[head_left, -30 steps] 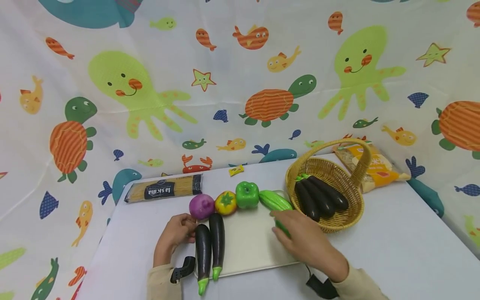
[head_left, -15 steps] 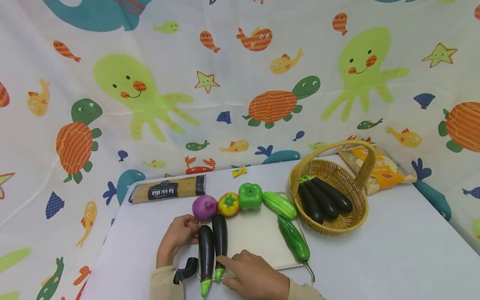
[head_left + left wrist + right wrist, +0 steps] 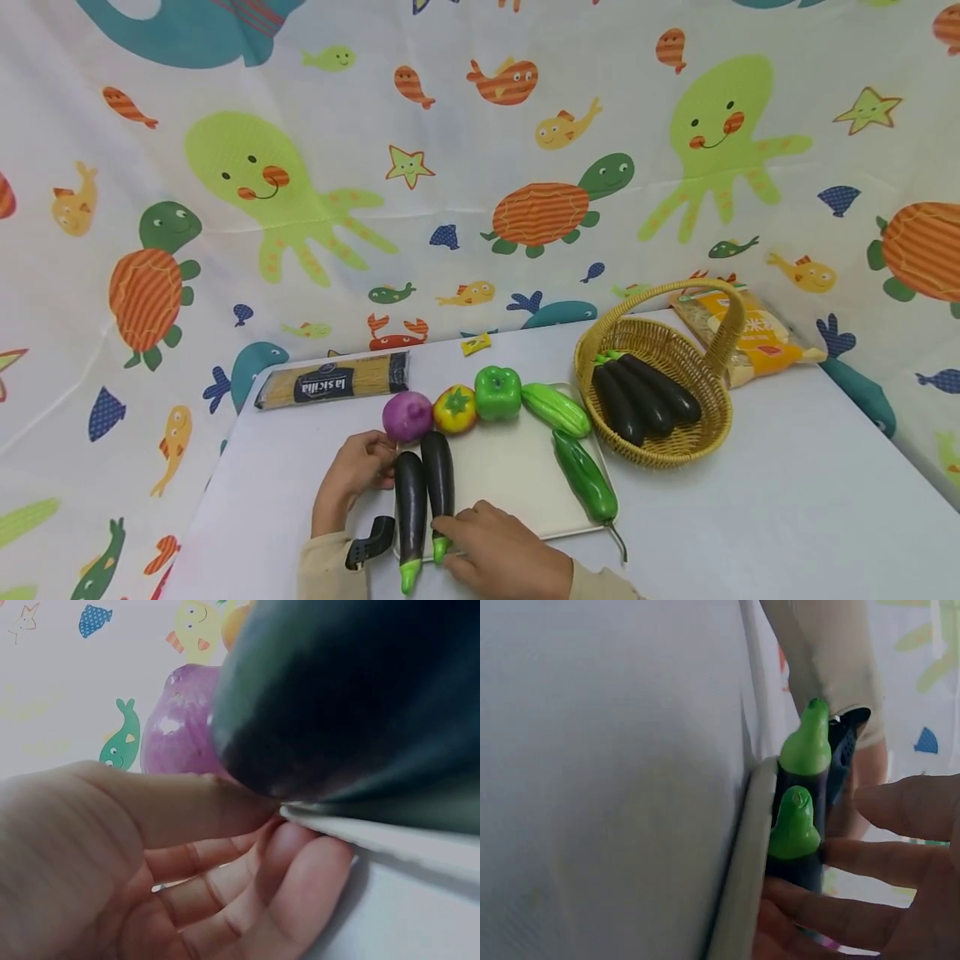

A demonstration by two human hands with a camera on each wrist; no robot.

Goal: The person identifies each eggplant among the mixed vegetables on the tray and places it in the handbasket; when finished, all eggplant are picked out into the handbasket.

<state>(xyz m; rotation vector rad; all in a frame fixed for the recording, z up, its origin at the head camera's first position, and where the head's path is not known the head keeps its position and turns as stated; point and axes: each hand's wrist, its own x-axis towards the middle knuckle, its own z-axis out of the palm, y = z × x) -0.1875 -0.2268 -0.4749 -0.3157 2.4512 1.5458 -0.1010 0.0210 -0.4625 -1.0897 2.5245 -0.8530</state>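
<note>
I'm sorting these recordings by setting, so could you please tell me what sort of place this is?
Probably an indoor, staged tabletop set-up: a cartoon sea-animal cloth hangs behind a white table bearing a wicker basket and glossy, toy-like vegetables.

There are five eggplants (image 3: 410,502): two at the left of the single tray (image 3: 517,475), three right of it in one basket (image 3: 663,454). Along the tray's back edge sit one purple vegetable (image 3: 407,417), one yellow-red vegetable (image 3: 455,410), one bell pepper (image 3: 498,395), one pale gourd (image 3: 557,409); on its right, one long pepper (image 3: 587,477). Beyond it, one pasta pack (image 3: 330,382), one yellow sachet (image 3: 476,343), one printed bag (image 3: 759,333).
</note>
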